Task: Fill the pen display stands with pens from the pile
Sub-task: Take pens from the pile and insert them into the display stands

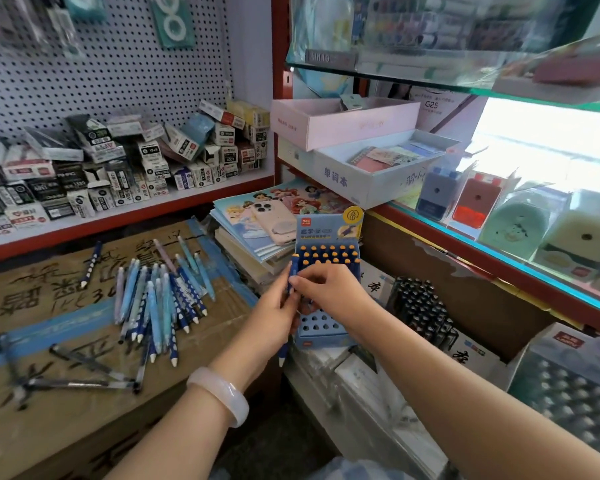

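Observation:
A blue pen display stand [321, 327] stands in the middle, its back rows filled with dark blue pens with orange caps [328, 254] and its front holes bare. My left hand [278, 313] grips a dark blue pen [293, 271] whose tip shows below the hand. My right hand [326, 289] pinches the same pen at its upper part, just in front of the stand. The pile of blue pens [160, 299] lies on a cardboard box [49, 427] to the left.
A phone [274, 218] lies on a stack of notebooks [243, 237] behind the stand. A box of black pens [423, 313] sits to the right, under a glass counter [499, 254]. Small cartons [118, 161] crowd the left shelf. A few clear pens [80, 384] lie near the box's front.

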